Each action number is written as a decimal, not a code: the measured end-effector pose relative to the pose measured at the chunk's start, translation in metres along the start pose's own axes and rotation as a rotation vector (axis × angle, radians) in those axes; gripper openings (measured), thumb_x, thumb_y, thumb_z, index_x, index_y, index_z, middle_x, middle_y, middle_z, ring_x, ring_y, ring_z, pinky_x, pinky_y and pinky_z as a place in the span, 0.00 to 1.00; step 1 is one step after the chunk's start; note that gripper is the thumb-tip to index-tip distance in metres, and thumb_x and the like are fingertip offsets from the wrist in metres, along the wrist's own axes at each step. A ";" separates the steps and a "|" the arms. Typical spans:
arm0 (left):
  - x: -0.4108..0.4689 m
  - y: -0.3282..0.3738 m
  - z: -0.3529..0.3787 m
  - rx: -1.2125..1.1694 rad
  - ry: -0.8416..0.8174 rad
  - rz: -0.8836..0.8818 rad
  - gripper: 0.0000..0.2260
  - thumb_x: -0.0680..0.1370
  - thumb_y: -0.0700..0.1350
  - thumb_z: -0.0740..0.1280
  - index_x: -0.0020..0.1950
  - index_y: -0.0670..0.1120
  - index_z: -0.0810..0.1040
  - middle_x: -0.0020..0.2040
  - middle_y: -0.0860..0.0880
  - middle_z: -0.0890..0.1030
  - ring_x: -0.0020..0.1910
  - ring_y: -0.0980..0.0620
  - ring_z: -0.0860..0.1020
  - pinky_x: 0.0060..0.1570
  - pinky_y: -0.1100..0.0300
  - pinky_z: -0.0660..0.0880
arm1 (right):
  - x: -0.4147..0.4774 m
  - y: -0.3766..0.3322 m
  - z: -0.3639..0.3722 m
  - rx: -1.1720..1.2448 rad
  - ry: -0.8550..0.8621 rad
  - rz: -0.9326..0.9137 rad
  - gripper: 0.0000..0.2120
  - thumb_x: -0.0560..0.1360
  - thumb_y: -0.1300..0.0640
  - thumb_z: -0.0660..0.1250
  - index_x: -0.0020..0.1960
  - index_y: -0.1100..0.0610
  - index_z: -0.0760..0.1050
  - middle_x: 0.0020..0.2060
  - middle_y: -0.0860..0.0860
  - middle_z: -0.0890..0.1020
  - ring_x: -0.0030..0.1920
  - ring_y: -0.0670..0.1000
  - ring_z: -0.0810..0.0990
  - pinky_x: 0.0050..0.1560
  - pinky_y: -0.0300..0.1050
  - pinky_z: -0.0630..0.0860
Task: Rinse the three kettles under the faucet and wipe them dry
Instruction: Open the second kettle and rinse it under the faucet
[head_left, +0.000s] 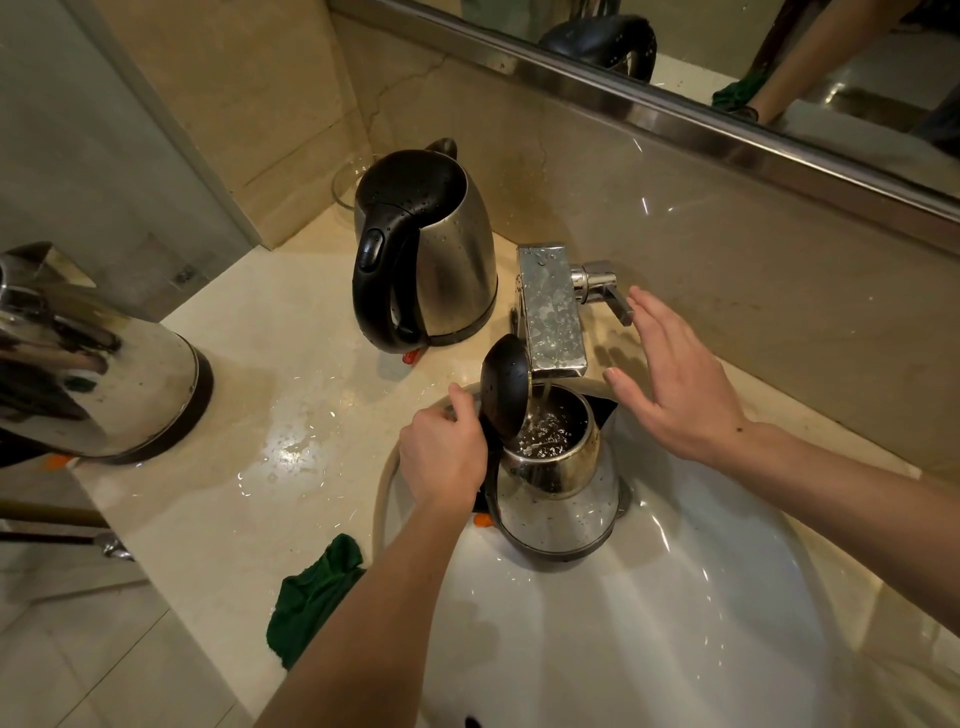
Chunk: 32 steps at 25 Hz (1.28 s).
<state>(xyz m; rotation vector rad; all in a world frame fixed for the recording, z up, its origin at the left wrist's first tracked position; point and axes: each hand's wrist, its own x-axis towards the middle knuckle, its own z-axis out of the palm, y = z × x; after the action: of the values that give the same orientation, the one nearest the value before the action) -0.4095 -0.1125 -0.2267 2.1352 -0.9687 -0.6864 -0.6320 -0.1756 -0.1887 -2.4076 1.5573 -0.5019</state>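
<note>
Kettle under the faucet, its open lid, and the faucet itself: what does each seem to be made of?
Kettle: the body looks like polished stainless steel, mirror-like, with reflections and beaded droplets.
Lid: dark with a soft sheen, probably black plastic.
Faucet: boxy, with a bright chrome-like metal finish spotted with water; the metal beneath cannot be told.

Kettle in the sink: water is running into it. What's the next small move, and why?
Probably move the right hand onto the lever and shut the water off. The faucet is streaming into the open kettle, water already pools inside, the left hand grips its handle, and the right hand hovers open just beside the lever.
</note>
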 end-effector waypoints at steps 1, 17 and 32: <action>0.000 0.000 0.000 -0.003 0.001 -0.001 0.29 0.81 0.60 0.52 0.28 0.45 0.74 0.27 0.46 0.76 0.29 0.47 0.76 0.35 0.51 0.75 | 0.000 -0.002 0.002 -0.012 0.003 -0.009 0.39 0.77 0.36 0.49 0.79 0.60 0.53 0.78 0.56 0.58 0.76 0.54 0.59 0.74 0.56 0.60; -0.005 0.001 -0.004 -0.020 -0.032 -0.025 0.26 0.82 0.58 0.53 0.34 0.43 0.79 0.28 0.46 0.76 0.30 0.48 0.75 0.32 0.54 0.71 | -0.040 -0.055 0.055 1.052 0.148 0.893 0.20 0.81 0.43 0.55 0.64 0.54 0.76 0.58 0.50 0.80 0.61 0.51 0.77 0.67 0.56 0.70; -0.034 0.004 -0.074 -0.337 -0.204 -0.202 0.19 0.80 0.56 0.59 0.35 0.46 0.68 0.35 0.45 0.74 0.37 0.47 0.75 0.52 0.44 0.76 | -0.051 -0.128 0.024 1.107 0.198 0.984 0.19 0.83 0.44 0.52 0.66 0.54 0.69 0.58 0.50 0.76 0.59 0.50 0.73 0.48 0.40 0.68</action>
<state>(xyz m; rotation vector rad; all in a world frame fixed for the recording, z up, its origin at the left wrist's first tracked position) -0.3801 -0.0600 -0.1708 1.9024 -0.6855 -1.1022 -0.5344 -0.0768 -0.1707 -0.6973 1.6292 -0.9933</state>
